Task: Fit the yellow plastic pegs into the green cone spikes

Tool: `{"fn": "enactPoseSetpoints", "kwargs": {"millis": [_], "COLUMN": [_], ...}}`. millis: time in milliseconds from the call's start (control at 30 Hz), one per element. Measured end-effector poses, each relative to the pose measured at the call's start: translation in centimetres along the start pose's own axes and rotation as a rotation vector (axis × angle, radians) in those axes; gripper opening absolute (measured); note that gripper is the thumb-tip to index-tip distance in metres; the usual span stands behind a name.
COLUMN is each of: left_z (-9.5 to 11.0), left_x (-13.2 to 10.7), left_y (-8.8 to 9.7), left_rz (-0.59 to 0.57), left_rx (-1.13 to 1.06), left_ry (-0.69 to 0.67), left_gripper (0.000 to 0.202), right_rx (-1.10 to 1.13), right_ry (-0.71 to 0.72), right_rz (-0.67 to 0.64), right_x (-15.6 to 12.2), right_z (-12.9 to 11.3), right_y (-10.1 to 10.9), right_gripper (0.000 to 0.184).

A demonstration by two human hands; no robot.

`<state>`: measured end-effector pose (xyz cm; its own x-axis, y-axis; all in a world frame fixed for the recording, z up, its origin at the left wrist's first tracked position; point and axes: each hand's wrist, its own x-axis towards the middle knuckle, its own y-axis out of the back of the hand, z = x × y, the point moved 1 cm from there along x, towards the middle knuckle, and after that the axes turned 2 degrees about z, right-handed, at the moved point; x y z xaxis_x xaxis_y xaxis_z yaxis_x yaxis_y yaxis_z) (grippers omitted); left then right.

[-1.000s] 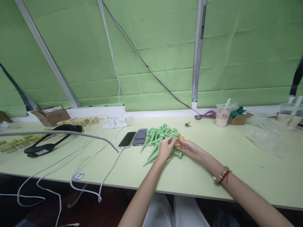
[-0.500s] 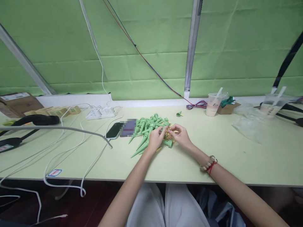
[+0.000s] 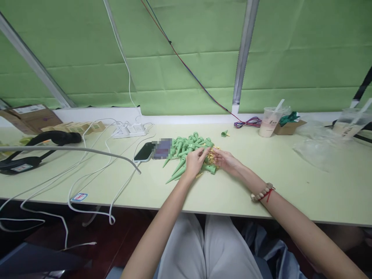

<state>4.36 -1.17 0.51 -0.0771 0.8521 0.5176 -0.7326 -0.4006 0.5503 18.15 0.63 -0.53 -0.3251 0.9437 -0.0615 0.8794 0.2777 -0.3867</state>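
Note:
A pile of green plastic spikes [image 3: 180,155] with tapered points and wider, cap-like ends lies on the table before me. Small yellow pieces [image 3: 211,157] are heaped at its right side, between my hands. My left hand [image 3: 194,162] rests against the right part of the pile, thumb and fingers closed together; what they pinch is hidden. Beside the yellow pieces is my right hand [image 3: 227,161], its fingers curled and brought together at the tips, too small to show what is in them. One green piece [image 3: 224,133] lies apart behind the pile, a yellow bit next to it.
Left of the pile lie a phone [image 3: 144,152] and a blurred dark rectangle [image 3: 162,148]. White cables [image 3: 95,176], a power strip [image 3: 130,130] and black headphones [image 3: 40,151] occupy the left side. Drink cups [image 3: 269,123], a small carton [image 3: 286,128] and plastic bags [image 3: 314,151] stand right.
My right hand has drawn slightly away from my left fingertips and turned, its fingers now beside the yellow pieces. My left hand stays at the pile. The whole view has shifted a little.

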Motion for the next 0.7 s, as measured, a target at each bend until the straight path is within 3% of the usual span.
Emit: {"fn": "enactPoseSetpoints", "kwargs": {"millis": [100, 300, 367, 500, 700], "left_z": [0.07, 0.05, 0.06, 0.05, 0.03], "left_x": [-0.07, -0.15, -0.17, -0.12, -0.04], "left_y": [-0.25, -0.73, -0.84, -0.89, -0.59], "left_rz": [-0.049, -0.077, -0.079, -0.062, -0.023], "left_rx": [0.048, 0.067, 0.058, 0.045, 0.042], "left_ry": [-0.065, -0.122, -0.121, -0.085, -0.044], "left_gripper": [0.042, 0.044, 0.044, 0.043, 0.042], "right_rx": [-0.122, -0.599, -0.692, -0.653, -0.294], "right_ry": [0.110, 0.692, 0.792, 0.705, 0.263], "right_rz": [0.051, 0.241, 0.267, 0.286, 0.148], "right_x": [-0.08, -0.67, -0.77, -0.56, -0.23], "right_z": [-0.02, -0.60, -0.66, -0.57, -0.33], "right_y": [-0.12, -0.20, -0.14, -0.05, -0.15], "right_gripper": [0.024, 0.020, 0.018, 0.011, 0.031]}}
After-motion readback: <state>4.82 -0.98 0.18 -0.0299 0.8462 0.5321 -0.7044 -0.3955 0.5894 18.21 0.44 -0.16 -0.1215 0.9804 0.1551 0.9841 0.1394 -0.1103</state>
